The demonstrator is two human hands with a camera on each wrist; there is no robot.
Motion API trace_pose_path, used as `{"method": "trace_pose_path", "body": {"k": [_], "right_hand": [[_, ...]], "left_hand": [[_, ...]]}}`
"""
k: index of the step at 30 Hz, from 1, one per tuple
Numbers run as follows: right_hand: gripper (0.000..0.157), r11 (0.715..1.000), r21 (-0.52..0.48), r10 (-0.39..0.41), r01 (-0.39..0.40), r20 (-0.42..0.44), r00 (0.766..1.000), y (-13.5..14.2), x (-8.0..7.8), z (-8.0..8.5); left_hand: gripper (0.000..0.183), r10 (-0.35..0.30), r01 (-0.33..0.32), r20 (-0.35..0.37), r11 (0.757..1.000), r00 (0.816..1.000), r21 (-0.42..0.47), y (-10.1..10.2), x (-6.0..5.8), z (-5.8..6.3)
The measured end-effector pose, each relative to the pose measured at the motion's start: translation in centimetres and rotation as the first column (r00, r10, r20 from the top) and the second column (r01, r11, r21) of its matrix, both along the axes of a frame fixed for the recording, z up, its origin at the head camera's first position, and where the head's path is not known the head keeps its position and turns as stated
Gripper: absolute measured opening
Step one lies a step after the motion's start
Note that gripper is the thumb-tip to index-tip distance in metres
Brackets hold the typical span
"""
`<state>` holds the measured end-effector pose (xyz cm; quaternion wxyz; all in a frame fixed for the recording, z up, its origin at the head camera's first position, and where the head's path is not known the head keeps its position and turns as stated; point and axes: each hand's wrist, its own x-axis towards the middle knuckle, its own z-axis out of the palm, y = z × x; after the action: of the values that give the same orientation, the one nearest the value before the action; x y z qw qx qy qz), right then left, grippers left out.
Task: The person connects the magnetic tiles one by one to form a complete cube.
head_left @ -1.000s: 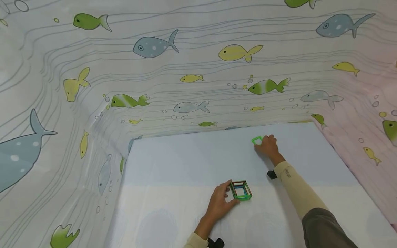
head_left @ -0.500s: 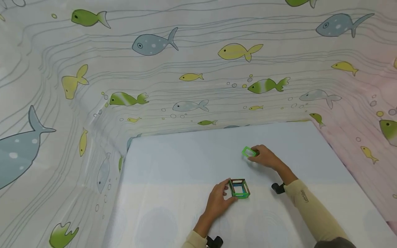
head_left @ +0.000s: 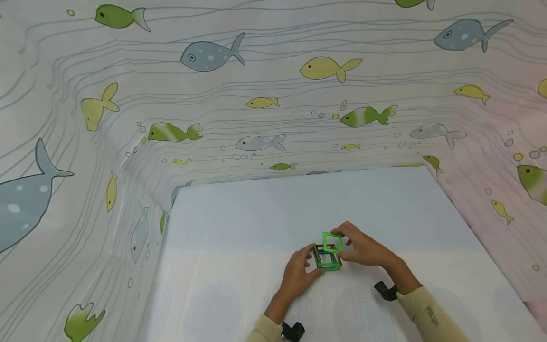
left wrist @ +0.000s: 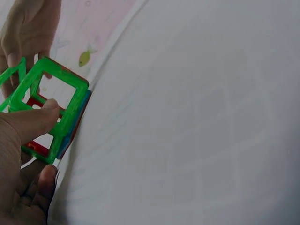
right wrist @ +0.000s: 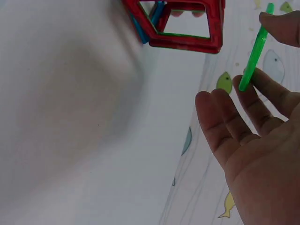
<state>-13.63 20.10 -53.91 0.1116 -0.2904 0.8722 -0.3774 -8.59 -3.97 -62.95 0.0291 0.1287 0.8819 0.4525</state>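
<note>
An open box of magnetic tiles point(head_left: 332, 267) stands on the white table, with green, red and blue square frames for sides. My left hand point(head_left: 298, 274) grips it from the left; in the left wrist view the thumb lies over its green face and the fingers curl beneath. Between thumb and fingers of my right hand point(head_left: 364, 248) is pinched a single green square magnetic tile point(right wrist: 256, 52), seen edge-on in the right wrist view. This tile is held tilted just above the box's far right edge; whether they touch, I cannot tell.
The white tabletop point(head_left: 239, 218) spreads out around both hands. Behind and beside it hangs a wavy cloth printed with fish point(head_left: 322, 68). Black wrist-camera mounts point(head_left: 386, 291) stick out at both wrists.
My right hand has brought the green tile from the far right of the table toward me and left, up to the box. The left hand has kept its grip on the box.
</note>
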Motion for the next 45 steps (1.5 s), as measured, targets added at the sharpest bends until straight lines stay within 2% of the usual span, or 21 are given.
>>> {"method": "trace_pose_path", "body": {"k": [6, 12, 17, 33, 41, 45], "right_hand": [[0.052, 0.997, 0.009, 0.071, -0.07, -0.048, 0.996, -0.6, 1.1, -0.6], [0.053, 0.995, 0.088, 0.056, -0.047, -0.099, 0.993, -1.2, 1.3, -1.1], [0.054, 0.991, 0.13, 0.051, -0.038, -0.097, 0.994, -1.4, 1.4, -1.2], [0.056, 0.989, 0.141, 0.053, -0.041, -0.087, 0.995, -1.3, 1.6, -0.8], [0.06, 0.998, 0.065, 0.021, -0.017, -0.071, 0.997, -0.9, 2.0, -1.5], [0.061, 0.998, -0.019, -0.054, 0.053, -0.042, 0.998, -0.4, 2.7, -2.3]], "left_hand": [[0.073, -0.002, 0.002, -0.025, 1.0, 1.0, -0.006, -0.1, -0.1, -0.4], [0.074, -0.011, 0.01, -0.049, 1.0, 0.999, -0.01, 0.1, -0.2, -0.5], [0.073, -0.008, 0.007, -0.035, 1.0, 0.999, -0.011, 0.2, -0.1, -0.4], [0.075, -0.02, 0.019, -0.036, 1.0, 0.999, -0.023, 0.0, -0.2, -0.4], [0.076, -0.024, 0.023, -0.038, 0.999, 0.999, -0.025, 0.0, -0.1, -0.4], [0.081, -0.063, 0.063, -0.007, 0.998, 0.998, -0.018, -0.4, 0.1, -0.2]]}}
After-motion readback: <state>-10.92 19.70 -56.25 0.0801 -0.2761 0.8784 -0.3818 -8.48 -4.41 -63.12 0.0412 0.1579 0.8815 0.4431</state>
